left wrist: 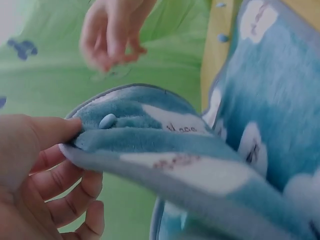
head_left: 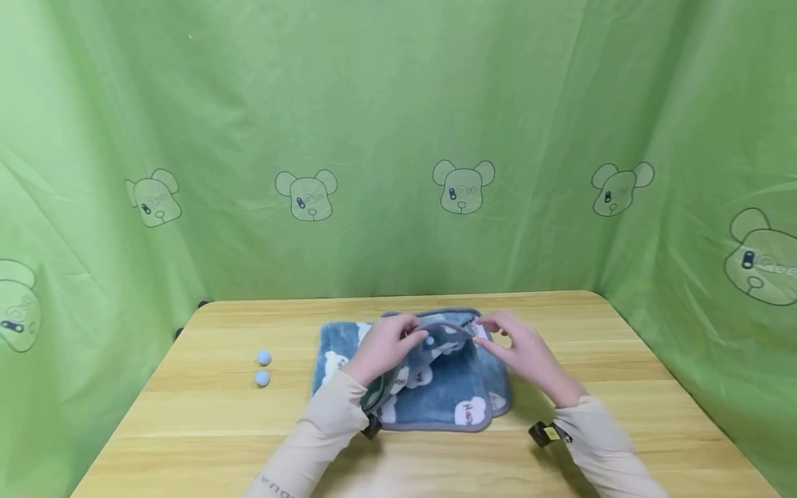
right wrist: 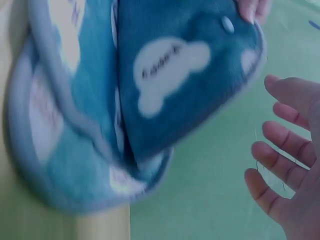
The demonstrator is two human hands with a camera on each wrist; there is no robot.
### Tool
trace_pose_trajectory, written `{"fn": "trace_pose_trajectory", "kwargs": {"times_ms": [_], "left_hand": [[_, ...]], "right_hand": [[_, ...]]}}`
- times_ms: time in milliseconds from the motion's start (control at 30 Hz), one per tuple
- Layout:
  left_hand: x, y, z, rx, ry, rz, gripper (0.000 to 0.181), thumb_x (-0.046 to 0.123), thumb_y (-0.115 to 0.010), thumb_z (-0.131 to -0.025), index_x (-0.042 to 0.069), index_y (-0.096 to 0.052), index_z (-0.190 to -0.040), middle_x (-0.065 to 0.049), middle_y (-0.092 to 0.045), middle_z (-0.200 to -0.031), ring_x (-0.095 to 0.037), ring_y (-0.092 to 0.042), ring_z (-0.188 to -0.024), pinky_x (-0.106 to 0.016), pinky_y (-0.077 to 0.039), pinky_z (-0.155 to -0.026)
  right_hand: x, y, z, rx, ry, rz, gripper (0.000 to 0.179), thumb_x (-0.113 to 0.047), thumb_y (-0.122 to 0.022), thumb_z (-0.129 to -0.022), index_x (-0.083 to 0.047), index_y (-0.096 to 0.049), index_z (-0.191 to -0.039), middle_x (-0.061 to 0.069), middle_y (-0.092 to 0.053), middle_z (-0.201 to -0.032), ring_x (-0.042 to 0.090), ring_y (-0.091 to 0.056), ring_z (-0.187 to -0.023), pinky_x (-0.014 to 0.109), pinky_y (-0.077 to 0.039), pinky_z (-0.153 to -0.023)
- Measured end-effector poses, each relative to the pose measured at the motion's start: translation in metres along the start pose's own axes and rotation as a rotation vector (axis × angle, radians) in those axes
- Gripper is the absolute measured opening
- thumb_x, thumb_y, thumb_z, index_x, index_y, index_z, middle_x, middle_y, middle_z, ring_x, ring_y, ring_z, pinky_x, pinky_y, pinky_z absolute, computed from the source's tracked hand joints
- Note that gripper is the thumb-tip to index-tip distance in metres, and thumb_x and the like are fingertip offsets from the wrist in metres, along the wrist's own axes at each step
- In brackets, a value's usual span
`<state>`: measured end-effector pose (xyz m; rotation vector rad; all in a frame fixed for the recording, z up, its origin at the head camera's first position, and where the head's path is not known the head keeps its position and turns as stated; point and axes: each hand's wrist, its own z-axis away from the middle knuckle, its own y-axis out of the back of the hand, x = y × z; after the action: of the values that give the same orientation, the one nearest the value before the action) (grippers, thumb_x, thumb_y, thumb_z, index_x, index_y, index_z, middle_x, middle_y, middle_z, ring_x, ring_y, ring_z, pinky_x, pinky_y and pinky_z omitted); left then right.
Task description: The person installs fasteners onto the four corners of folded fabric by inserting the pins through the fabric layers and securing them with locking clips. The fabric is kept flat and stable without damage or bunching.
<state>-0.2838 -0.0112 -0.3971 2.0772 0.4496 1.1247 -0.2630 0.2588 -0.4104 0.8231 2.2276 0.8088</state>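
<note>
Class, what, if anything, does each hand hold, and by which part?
The left hand pinches the blue cloth by its edge; the right hand holds nothing.

The left sleeve (head_left: 314, 437) bears grey capitals — "DUA" is legible. On the blue fleece blanket (head_left: 436, 400), 1 white bear patch (head_left: 470, 412) starts "Ha"; other patches' lettering is unclear. A bear print (head_left: 762, 270) on the green curtain (head_left: 386, 104) ends "ee".

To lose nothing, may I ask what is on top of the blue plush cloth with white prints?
One small light blue ball shows on the cloth, near where the left hand pinches its edge. Whatever the folds hide cannot be seen.
</note>
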Motion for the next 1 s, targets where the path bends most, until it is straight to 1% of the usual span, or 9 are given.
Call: {"fn": "trace_pose_trajectory", "kwargs": {"times_ms": [100,233,367,467,567,667,800,900,1000], "left_hand": [[-0.014,0.005,-0.002,0.031,0.063,0.09,0.016,0.029,-0.064,-0.094,0.014,-0.067,-0.092,0.003,-0.059,-0.072,-0.005,-0.047,-0.061,-0.02,-0.041,-0.057],[-0.039,0.01,-0.004,0.084,0.164,0.186,0.018,0.026,-0.066,-0.093,0.009,-0.068,-0.094,-0.001,-0.061,-0.074,-0.008,-0.049,-0.063,-0.023,-0.043,-0.059],[-0.068,0.012,-0.004,0.125,0.272,0.193,0.019,0.026,-0.067,-0.092,0.007,-0.067,-0.09,-0.001,-0.06,-0.072,-0.01,-0.049,-0.062,-0.025,-0.042,-0.059],[-0.085,0.01,-0.001,0.125,0.348,0.178,0.02,0.026,-0.068,-0.091,0.007,-0.067,-0.086,0.001,-0.059,-0.071,-0.01,-0.049,-0.061,-0.024,-0.042,-0.058],[-0.096,0.008,0.002,0.112,0.38,0.171,0.019,0.024,-0.069,-0.089,0.006,-0.067,-0.081,0.001,-0.059,-0.067,-0.01,-0.049,-0.059,-0.024,-0.041,-0.056],[-0.102,0.003,0.004,0.089,0.383,0.154,0.019,0.021,-0.072,-0.087,0.005,-0.067,-0.078,0.001,-0.059,-0.064,-0.01,-0.048,-0.057,-0.024,-0.041,-0.055],[-0.105,-0.001,0.006,0.068,0.408,0.143,0.017,0.019,-0.074,-0.084,0.005,-0.067,-0.079,-0.002,-0.065,-0.069,-0.009,-0.052,-0.059,-0.023,-0.043,-0.059],[-0.103,0.001,0.006,0.075,0.442,0.147,0.018,0.02,-0.074,-0.084,0.005,-0.066,-0.087,-0.006,-0.068,-0.076,-0.011,-0.055,-0.063,-0.024,-0.045,-0.06],[-0.096,0.006,0.004,0.113,0.453,0.142,0.022,0.024,-0.073,-0.085,0.007,-0.065,-0.097,-0.007,-0.067,-0.081,-0.013,-0.057,-0.066,-0.025,-0.045,-0.06]], "right_hand": [[0.01,0.013,0.005,0.004,-0.036,0.043,0.03,-0.009,-0.078,-0.079,-0.008,-0.066,-0.107,0.003,-0.066,-0.092,0.017,-0.06,-0.087,0.036,-0.053,-0.071],[0.023,0.028,0.014,-0.009,-0.078,0.08,0.024,-0.009,-0.075,-0.082,-0.008,-0.067,-0.105,0.004,-0.066,-0.091,0.018,-0.059,-0.086,0.034,-0.052,-0.07],[0.034,0.044,0.025,-0.038,-0.124,0.115,0.02,-0.011,-0.074,-0.085,-0.008,-0.067,-0.103,0.004,-0.066,-0.091,0.019,-0.059,-0.086,0.029,-0.049,-0.069],[0.044,0.053,0.033,-0.049,-0.144,0.139,0.02,-0.01,-0.074,-0.084,-0.007,-0.067,-0.102,0.003,-0.066,-0.089,0.02,-0.058,-0.083,0.026,-0.048,-0.067],[0.053,0.063,0.04,-0.079,-0.156,0.148,0.019,-0.008,-0.075,-0.082,-0.006,-0.067,-0.099,0.003,-0.065,-0.086,0.017,-0.057,-0.078,0.027,-0.048,-0.065],[0.061,0.071,0.045,-0.171,-0.191,0.137,0.017,-0.007,-0.075,-0.081,-0.005,-0.067,-0.096,0.001,-0.062,-0.082,0.009,-0.052,-0.072,0.027,-0.046,-0.063],[0.071,0.08,0.051,-0.356,-0.262,0.11,0.018,-0.008,-0.074,-0.081,-0.004,-0.065,-0.096,0.0,-0.06,-0.08,0.002,-0.048,-0.069,0.025,-0.044,-0.06],[0.077,0.083,0.056,-0.46,-0.295,0.088,0.019,-0.009,-0.074,-0.08,-0.004,-0.064,-0.096,0.0,-0.059,-0.08,0.002,-0.049,-0.068,0.024,-0.044,-0.059],[0.081,0.085,0.06,-0.531,-0.33,0.06,0.02,-0.007,-0.074,-0.078,-0.004,-0.063,-0.094,0.002,-0.059,-0.08,0.006,-0.05,-0.069,0.023,-0.044,-0.058]]}}
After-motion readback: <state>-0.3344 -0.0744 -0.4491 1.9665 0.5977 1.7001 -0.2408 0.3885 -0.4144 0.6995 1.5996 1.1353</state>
